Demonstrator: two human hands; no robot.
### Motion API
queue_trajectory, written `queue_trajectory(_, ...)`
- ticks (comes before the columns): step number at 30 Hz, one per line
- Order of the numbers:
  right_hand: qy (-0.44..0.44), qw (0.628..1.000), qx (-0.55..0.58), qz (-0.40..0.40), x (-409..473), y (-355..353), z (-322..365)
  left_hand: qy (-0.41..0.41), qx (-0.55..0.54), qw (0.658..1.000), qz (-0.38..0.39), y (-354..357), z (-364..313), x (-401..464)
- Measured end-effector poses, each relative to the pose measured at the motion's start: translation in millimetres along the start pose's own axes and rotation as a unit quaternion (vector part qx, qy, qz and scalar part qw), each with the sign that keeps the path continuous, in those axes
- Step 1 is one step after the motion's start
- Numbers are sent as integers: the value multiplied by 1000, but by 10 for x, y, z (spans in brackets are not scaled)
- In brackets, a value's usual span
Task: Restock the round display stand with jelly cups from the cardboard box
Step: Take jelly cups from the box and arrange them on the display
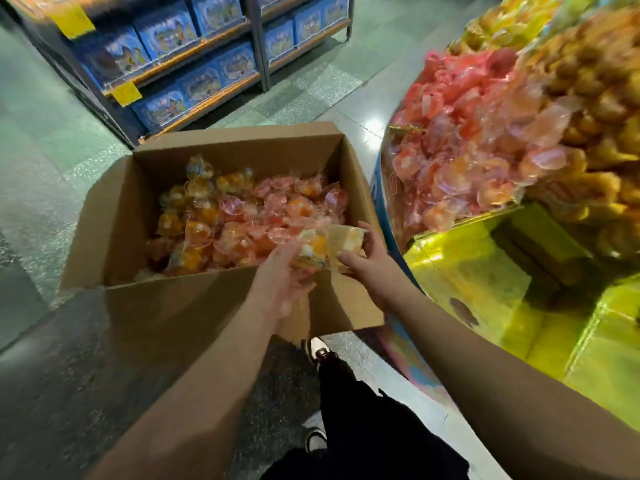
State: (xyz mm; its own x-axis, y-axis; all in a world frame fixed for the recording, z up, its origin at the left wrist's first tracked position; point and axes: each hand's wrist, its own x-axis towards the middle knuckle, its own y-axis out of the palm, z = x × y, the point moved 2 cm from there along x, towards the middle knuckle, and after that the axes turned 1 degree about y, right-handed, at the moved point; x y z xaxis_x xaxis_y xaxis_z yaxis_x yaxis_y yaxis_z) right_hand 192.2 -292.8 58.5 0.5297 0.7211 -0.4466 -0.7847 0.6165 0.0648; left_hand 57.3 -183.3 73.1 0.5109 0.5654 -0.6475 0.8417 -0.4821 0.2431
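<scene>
An open cardboard box [145,306] stands on the floor, filled with several orange and pink jelly cups [249,216]. Above its near right corner both my hands hold a small bunch of jelly cups [318,245]. My left hand [284,278] grips the bunch from below and the left. My right hand [367,261] holds it from the right, fingers curled around a cup. The round display stand [377,181] is to the right, heaped with pink cups [457,143] and yellow-orange ones [588,109].
Shiny yellow dividers [485,271] split the stand's sections. Store shelves with blue boxes [194,64] stand behind the cardboard box across a tiled aisle. My black-trousered legs and a white shoe [322,351] are below the box, close to the stand's base.
</scene>
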Motion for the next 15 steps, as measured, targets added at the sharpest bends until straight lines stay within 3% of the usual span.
queue_trajectory(7,-61,989,-29,-130,-1115,-853,9,1,4,993,119,1002,281,-680)
queue_trajectory(15,-67,962,11,-265,-2265,-2005,-300,54,189,959,204,2305,756,-1144)
